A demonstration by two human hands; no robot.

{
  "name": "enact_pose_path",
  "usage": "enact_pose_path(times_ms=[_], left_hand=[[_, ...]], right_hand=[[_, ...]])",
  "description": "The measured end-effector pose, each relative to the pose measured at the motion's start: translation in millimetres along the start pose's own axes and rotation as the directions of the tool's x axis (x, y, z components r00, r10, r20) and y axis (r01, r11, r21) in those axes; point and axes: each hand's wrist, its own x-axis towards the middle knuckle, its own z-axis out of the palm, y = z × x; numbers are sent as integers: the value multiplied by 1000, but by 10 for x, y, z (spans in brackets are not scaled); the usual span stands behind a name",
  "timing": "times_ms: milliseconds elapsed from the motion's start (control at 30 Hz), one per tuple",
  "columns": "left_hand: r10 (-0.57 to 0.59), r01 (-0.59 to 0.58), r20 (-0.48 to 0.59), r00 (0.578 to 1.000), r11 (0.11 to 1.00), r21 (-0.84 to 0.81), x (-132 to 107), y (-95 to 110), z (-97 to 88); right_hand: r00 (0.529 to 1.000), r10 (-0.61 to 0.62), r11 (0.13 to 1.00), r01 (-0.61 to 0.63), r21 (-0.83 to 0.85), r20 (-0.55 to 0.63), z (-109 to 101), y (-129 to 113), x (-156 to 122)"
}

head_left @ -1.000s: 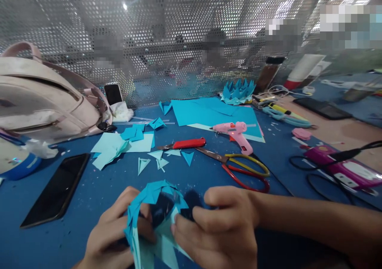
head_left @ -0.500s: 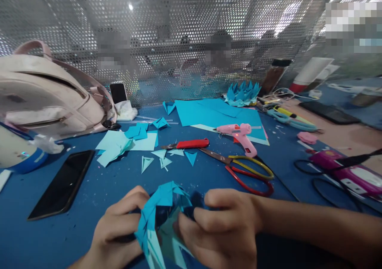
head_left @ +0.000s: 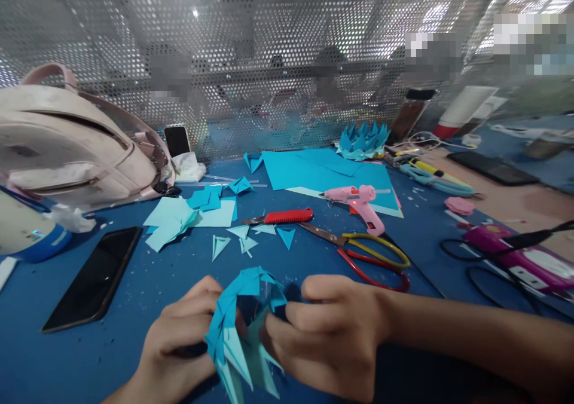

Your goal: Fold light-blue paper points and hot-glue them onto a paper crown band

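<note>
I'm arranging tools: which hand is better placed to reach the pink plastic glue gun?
Probably the right hand: it's nearer the glue gun, though it and the left hand touch the blue folded-paper ring.

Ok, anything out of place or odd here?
Mildly, yes: the pink glue gun lies on its side, partly over blue paper, without a stand; the red cutter, behind paper scraps, has its blade bared, which seems risky.

passage: between phone and left hand | obstacles ahead: cutter, scissors
</note>
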Motion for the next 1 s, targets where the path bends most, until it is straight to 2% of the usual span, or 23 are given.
enact_pose_path(times_ms=[600,667,733,800,833,933,1000], left_hand=[[-57,59,30,998,996,-69,-73,-41,18],[-69,70,15,997,994,-87,-64,-42,17],[-141,137,-30,989,983,-125,-60,-52,19],[-286,262,-99,953,943,-204,-66,-74,22],[-374,333,-127,919,907,-257,-71,-89,23],[-615,509,-201,762,761,-401,-79,-141,31],[-718,574,-244,651,677,-460,-66,-164,40]], right_hand=[[999,-12,1000,11,-18,-38,14,44,-2],[999,22,1000,-22,1,-27,6,48,9],[992,125,990,-127,54,32,-6,49,22],[951,286,943,-301,141,116,-10,54,34],[922,355,902,-381,202,154,-7,58,40],[827,512,728,-562,394,234,26,73,59],[735,616,584,-667,463,282,53,80,78]])
